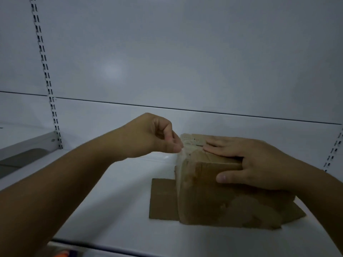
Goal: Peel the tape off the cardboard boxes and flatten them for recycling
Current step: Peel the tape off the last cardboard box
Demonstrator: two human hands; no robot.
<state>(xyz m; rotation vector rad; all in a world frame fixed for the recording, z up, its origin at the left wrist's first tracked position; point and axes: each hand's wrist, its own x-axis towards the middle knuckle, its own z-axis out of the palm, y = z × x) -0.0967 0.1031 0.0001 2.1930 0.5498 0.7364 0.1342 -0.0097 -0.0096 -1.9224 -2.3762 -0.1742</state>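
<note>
A small brown cardboard box (209, 197) stands on a white shelf, resting on a flat piece of cardboard (162, 199). Clear tape (182, 158) runs over the box's top left edge and down its left side. My left hand (154, 136) pinches the tape's end at that upper left corner between thumb and fingers. My right hand (246, 160) lies on top of the box, fingers spread flat over the lid and thumb curled against the front face, holding it down.
The white shelf (115, 191) has a back panel close behind the box. Slotted metal uprights stand at the left (47, 78) and at the far right (334, 149). Another shelf board (26, 147) sits at the left. The shelf's front edge runs along the bottom.
</note>
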